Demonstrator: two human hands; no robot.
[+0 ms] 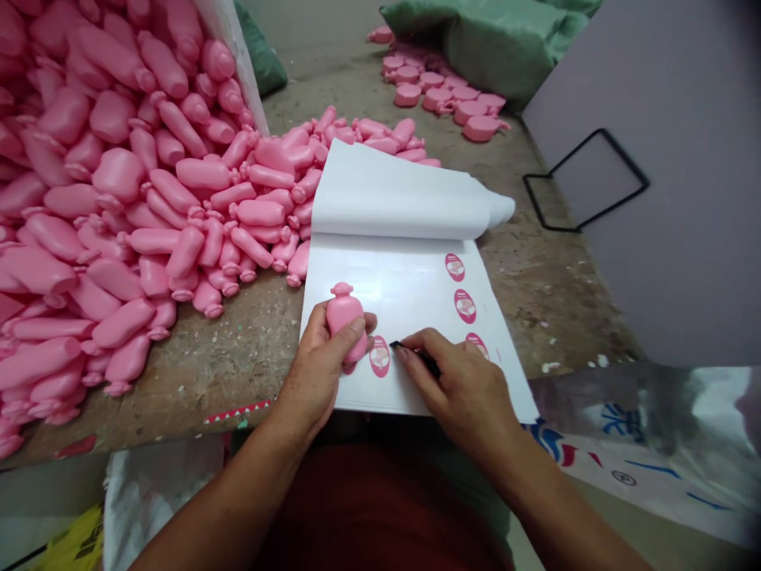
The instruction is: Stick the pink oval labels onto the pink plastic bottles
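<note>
A small pink plastic bottle (346, 316) is gripped in my left hand (321, 357), with the thumb across its front and the neck pointing up. Between the fingers of my right hand (460, 381) is a thin black tool (428, 363); its kind is hard to make out. The tool's tip is beside an oval pink sticker (380, 357) on the sticker sheet (392, 289). More oval stickers (464, 306) run down the sheet's right side, one of them partly behind my right hand. The sheet's upper pages are folded back in a white roll (398, 194).
A large heap of pink bottles (202, 174) covers the table's left side, spilling from a white-walled container (238, 63). Several pink bottles (437, 99) stand in rows at the back by a green sack (493, 36). A black metal frame (586, 182) leans at right.
</note>
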